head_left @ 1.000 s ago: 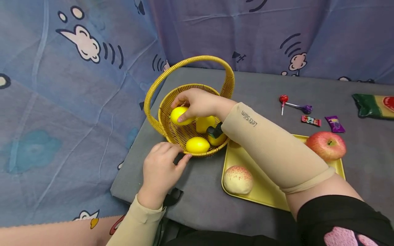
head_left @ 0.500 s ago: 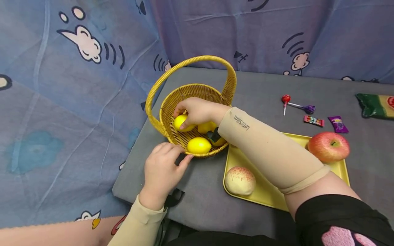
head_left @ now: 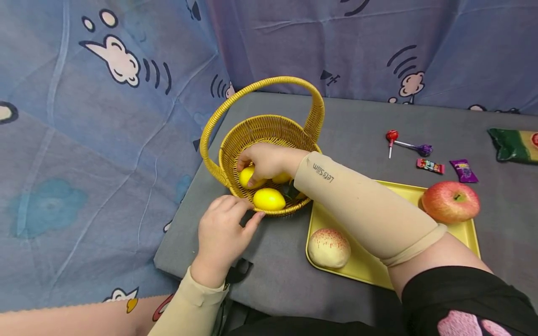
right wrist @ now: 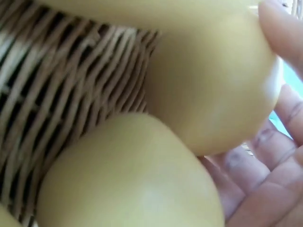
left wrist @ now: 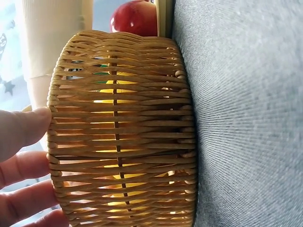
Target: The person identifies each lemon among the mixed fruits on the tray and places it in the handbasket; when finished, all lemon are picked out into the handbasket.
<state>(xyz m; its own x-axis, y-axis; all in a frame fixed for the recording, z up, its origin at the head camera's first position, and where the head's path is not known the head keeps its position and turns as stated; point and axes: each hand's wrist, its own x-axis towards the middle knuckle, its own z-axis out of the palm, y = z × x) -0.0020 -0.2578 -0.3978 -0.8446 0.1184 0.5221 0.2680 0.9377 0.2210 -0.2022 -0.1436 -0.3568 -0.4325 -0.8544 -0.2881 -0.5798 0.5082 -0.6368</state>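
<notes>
In the head view, my right hand (head_left: 266, 163) reaches down into a yellow wicker basket (head_left: 269, 122) and grips a yellow lemon (head_left: 248, 178) low inside it. A second lemon (head_left: 269, 199) lies at the basket's near side, and a third (head_left: 282, 178) is partly covered by my right wrist. The right wrist view shows the gripped lemon (right wrist: 213, 85) between thumb and fingers, with another lemon (right wrist: 132, 179) beside it. My left hand (head_left: 222, 228) holds the basket's near rim; in the left wrist view its thumb is at the rim and its fingers reach over it.
Right of the basket, a yellow tray (head_left: 365, 261) holds a peach (head_left: 329, 248) and a red apple (head_left: 450, 201). Beyond it lie two lollipops (head_left: 405, 143), small wrapped sweets (head_left: 430, 166) and a green packet (head_left: 510, 145). The basket's tall handle (head_left: 269, 83) arches behind my right hand.
My right hand has lowered the lemon deeper into the basket and nearer the front lemon. My left hand stays at the rim.
</notes>
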